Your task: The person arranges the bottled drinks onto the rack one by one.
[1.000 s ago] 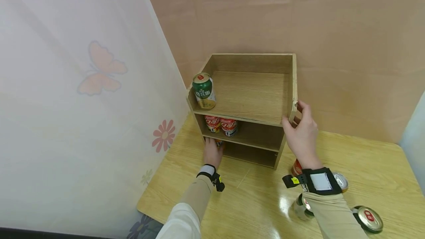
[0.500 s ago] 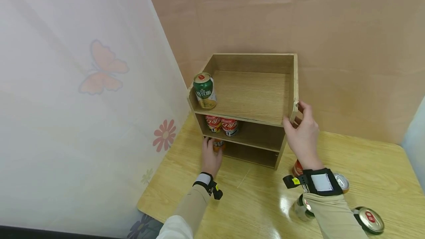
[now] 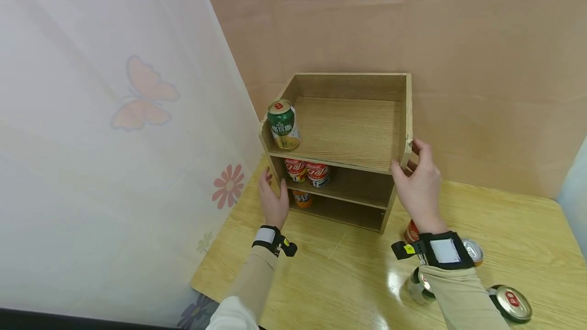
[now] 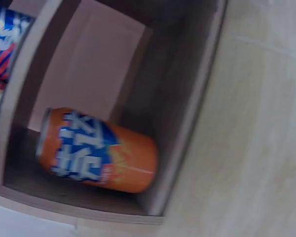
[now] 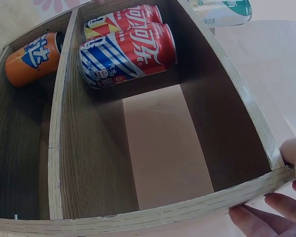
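Note:
A small wooden shelf unit (image 3: 348, 131) stands on the table. My right hand (image 3: 419, 192) grips its right side panel, thumb at the front and fingers on the outer side. My left hand (image 3: 275, 202) is around the lower left side panel with thumb and fingers apart; whether it touches the wood I cannot tell. The left wrist view shows no hand. An orange soda can (image 4: 98, 150) stands on the bottom level at the left. Two red cola cans (image 5: 148, 49) (image 3: 295, 169) stand side by side on the middle level. On top, at the left, is a green-and-white drink can (image 3: 283, 126).
On the table (image 3: 339, 279) at the right stand several more cans, among them a green one (image 3: 510, 303) and a silver-topped one (image 3: 472, 251), partly behind my right arm. A flowered cloth wall (image 3: 137, 192) borders the left, a brown one (image 3: 481, 90) the back.
My left hand has come out of the bottom level, let go of the orange soda can and moved left to the unit's side panel. My right hand stays in place.

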`<state>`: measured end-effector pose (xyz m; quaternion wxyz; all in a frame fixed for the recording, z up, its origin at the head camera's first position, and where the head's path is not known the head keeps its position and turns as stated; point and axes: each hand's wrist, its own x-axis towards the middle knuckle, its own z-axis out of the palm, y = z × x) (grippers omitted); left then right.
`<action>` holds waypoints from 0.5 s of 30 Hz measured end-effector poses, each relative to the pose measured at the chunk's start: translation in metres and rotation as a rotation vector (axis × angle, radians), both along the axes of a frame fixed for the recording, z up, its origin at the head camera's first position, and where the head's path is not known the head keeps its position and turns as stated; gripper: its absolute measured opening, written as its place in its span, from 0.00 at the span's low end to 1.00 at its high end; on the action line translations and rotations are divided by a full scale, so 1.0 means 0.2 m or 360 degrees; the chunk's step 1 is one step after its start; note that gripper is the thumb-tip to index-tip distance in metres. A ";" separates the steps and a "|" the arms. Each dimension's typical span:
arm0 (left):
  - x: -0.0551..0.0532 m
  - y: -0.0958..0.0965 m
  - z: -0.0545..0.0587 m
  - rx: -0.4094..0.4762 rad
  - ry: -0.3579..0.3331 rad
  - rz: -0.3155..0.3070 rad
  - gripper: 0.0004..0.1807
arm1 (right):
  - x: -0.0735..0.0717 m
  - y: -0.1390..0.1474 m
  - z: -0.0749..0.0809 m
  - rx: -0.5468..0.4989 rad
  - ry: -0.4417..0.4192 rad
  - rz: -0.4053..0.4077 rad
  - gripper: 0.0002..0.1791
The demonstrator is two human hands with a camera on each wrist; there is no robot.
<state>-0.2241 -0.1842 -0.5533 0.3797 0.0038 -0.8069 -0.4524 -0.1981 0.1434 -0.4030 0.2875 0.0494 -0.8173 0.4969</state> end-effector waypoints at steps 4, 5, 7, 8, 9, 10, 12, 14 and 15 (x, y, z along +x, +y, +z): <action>-0.05 -0.03 0.02 -0.0011 -0.0104 -0.0074 0.34 | 0.00 0.00 0.00 0.0022 -0.0007 0.0003 0.29; -0.05 -0.03 0.02 -0.0023 -0.0129 -0.0071 0.34 | 0.00 0.00 -0.01 0.0026 -0.0010 0.0006 0.29; -0.06 -0.04 0.03 -0.0087 -0.0165 -0.0031 0.31 | 0.00 -0.01 -0.01 0.0028 -0.0017 0.0013 0.30; -0.07 -0.05 0.03 -0.0122 -0.0167 -0.0008 0.29 | 0.00 -0.01 -0.01 0.0029 -0.0019 0.0016 0.30; -0.07 -0.05 0.03 -0.0152 -0.0164 0.0013 0.27 | 0.00 -0.01 -0.01 0.0030 -0.0021 0.0017 0.30; -0.07 -0.05 0.03 -0.0187 -0.0155 0.0033 0.25 | 0.00 -0.01 -0.01 0.0029 -0.0020 0.0015 0.29; -0.08 -0.06 0.04 -0.0241 -0.0136 0.0048 0.21 | 0.00 0.00 -0.01 0.0027 -0.0019 0.0013 0.29; -0.08 -0.05 0.05 -0.0271 -0.0117 0.0044 0.19 | -0.01 0.01 -0.01 0.0027 -0.0027 0.0018 0.29; -0.09 -0.05 0.05 -0.0285 -0.0116 0.0047 0.19 | -0.01 0.01 -0.01 0.0032 -0.0035 0.0027 0.29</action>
